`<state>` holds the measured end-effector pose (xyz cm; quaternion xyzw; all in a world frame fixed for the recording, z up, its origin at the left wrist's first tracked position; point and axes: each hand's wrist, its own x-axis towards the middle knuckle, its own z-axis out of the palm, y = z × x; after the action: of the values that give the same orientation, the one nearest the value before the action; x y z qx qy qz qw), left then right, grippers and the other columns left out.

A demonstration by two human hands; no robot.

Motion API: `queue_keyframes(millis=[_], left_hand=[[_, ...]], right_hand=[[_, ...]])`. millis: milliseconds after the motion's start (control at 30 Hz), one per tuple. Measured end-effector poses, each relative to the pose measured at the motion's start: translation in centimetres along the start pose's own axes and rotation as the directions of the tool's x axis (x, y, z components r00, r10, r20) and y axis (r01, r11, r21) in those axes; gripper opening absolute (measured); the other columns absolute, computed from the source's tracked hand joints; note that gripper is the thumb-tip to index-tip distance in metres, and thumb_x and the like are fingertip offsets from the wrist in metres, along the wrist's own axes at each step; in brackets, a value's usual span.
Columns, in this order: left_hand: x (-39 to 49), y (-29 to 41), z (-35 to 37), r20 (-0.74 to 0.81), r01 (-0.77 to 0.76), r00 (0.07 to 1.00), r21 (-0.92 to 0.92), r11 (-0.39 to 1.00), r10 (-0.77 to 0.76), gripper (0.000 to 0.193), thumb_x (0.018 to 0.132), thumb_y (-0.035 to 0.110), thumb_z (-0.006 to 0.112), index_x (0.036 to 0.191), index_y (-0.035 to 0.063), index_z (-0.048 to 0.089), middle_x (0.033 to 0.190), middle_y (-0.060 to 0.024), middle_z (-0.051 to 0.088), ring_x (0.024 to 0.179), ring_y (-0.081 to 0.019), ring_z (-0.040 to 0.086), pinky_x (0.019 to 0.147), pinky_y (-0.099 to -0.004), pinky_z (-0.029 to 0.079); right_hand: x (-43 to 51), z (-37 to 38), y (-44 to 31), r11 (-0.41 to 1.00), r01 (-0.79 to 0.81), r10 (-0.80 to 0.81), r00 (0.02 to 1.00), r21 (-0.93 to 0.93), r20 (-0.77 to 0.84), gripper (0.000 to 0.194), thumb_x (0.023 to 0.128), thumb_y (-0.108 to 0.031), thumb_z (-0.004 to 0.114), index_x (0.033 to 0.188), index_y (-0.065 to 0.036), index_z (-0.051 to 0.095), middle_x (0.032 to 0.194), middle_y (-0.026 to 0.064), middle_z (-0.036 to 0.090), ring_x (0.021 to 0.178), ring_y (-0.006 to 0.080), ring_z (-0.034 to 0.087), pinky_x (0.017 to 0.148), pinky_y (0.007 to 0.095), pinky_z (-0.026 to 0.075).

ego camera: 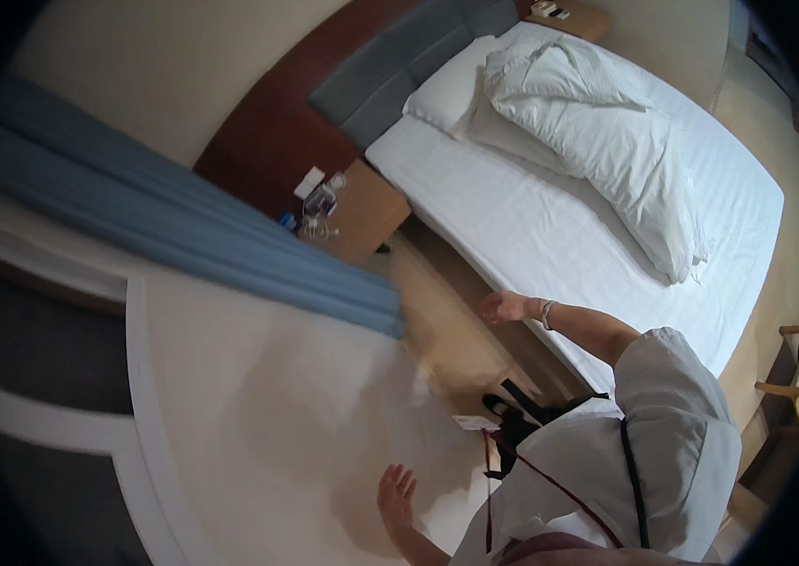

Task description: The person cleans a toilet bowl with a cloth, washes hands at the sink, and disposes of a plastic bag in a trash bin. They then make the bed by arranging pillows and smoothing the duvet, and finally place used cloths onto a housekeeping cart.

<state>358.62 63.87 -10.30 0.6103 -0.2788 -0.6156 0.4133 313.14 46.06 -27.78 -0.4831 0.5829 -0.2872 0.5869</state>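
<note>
My left hand (397,488) is raised at the lower middle, fingers apart and empty, in front of a pale wall. Over the near edge of the bed, my right hand (505,307) hangs loosely with fingers slightly bent and nothing seen in it; a bracelet (548,315) circles that wrist. The bed has a white fitted sheet (484,219), a white pillow (445,99) by the grey headboard (399,78), and a bunched white duvet (597,134) lying across it. A card on a red lanyard (476,423) hangs from my neck.
A wooden nightstand (371,212) holds cables and small items beside the bed. A blue curtain (194,219) hangs at the left, by a white-framed window (127,354). Another nightstand (583,21) stands at the far side. A wooden chair (788,389) is at the right.
</note>
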Motion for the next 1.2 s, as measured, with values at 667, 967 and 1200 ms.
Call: queue_keyframes(millis=[667,967,1200], left_hand=[[52.5,19.0,32.2,0.398,0.158,0.852,0.425,0.891,-0.341,0.033,0.093,0.024,0.05,0.119,0.0032,0.051,0.114,-0.0112,0.058,0.1,-0.0207,0.059,0.083,-0.0336,0.048],[66.8,18.0,47.0,0.326,0.254,0.686,0.731,0.634,-0.65,0.03,0.093,0.022,0.049,0.116,0.0039,0.052,0.106,-0.0098,0.061,0.093,-0.0201,0.06,0.079,-0.0335,0.05],[78.9,14.2,65.2,0.365,0.07,0.523,0.882,0.465,-0.77,0.035,0.089,0.029,0.054,0.115,0.0049,0.052,0.108,-0.0089,0.059,0.095,-0.0196,0.06,0.08,-0.0304,0.049]], right_hand=[[17.7,-27.0,-0.8,0.284,0.36,0.55,0.698,0.889,-0.459,0.063,0.08,-0.045,0.06,0.13,-0.015,0.039,0.117,0.0136,0.048,0.11,0.0266,0.05,0.092,0.043,0.044],[29.2,-41.8,2.1,-0.048,0.813,0.575,0.498,0.581,-0.649,0.119,0.065,-0.057,0.071,0.142,-0.017,-0.01,0.141,0.0219,0.021,0.125,0.0307,0.036,0.099,0.0523,0.035],[17.3,-41.5,6.2,0.175,0.952,0.716,0.052,0.251,-0.696,0.037,0.082,-0.024,0.057,0.113,-0.006,0.053,0.111,0.0105,0.056,0.101,0.0247,0.055,0.092,0.0386,0.044]])
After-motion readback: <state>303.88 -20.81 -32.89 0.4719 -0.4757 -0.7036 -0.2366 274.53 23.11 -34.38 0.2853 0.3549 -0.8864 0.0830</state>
